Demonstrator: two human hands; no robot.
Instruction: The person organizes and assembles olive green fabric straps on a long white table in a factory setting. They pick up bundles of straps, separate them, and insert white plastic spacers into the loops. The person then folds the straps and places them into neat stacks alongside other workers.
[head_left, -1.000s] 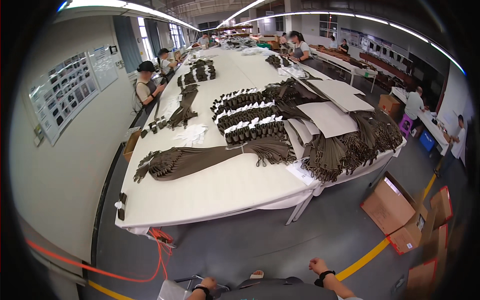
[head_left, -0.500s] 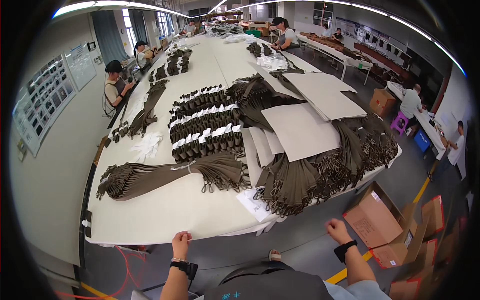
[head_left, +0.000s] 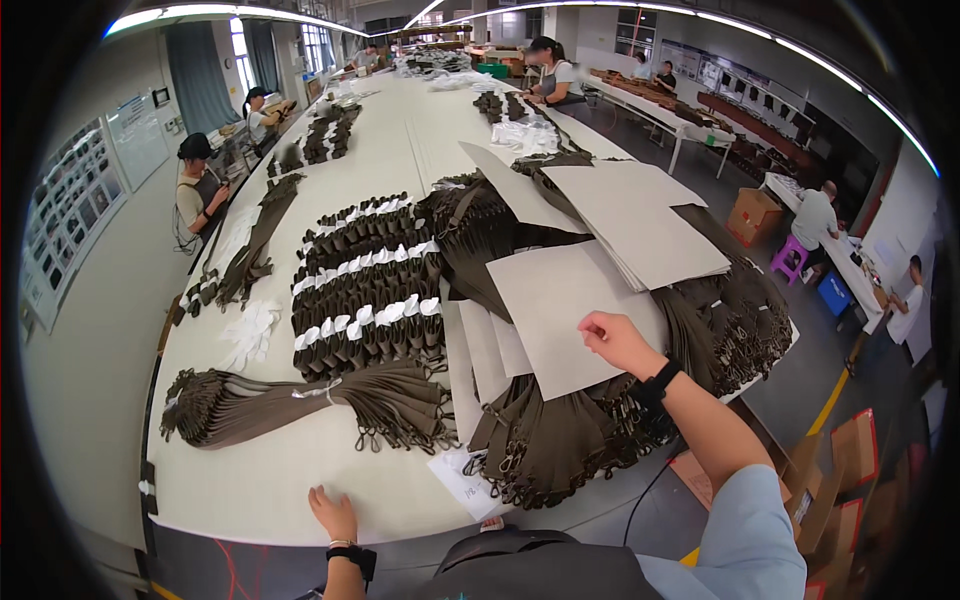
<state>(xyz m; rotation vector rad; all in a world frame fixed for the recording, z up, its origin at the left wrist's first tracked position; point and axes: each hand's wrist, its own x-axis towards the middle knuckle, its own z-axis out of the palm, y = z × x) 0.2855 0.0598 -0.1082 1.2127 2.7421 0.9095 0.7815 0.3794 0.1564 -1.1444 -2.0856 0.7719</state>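
Observation:
My left hand [head_left: 334, 516] rests on the near edge of the white table [head_left: 300, 480], fingers apart and holding nothing. Above a grey cardboard sheet [head_left: 545, 310] is my right hand [head_left: 615, 342], its fingers curled in, with nothing visible in them; whether it touches the sheet I cannot tell. That sheet and a stack of cardboard sheets [head_left: 630, 215] lie over piles of dark brown straps [head_left: 555, 440] with metal hooks. A tied bundle of straps [head_left: 270, 405] stretches in front of my left hand. Beyond it stand rows of folded straps with white wraps [head_left: 370, 285].
A white paper [head_left: 465, 485] lies at the table's near edge. White gloves or wraps [head_left: 252, 335] are heaped on the left. Open cardboard boxes [head_left: 835, 500] stand on the floor at right. Co-workers [head_left: 205, 185] sit or stand along both sides of the table.
My right hand has come up from beside the table and reached forward over the cardboard sheet. My left hand has moved onto the table edge and its fingers have spread. My view has shifted closer.

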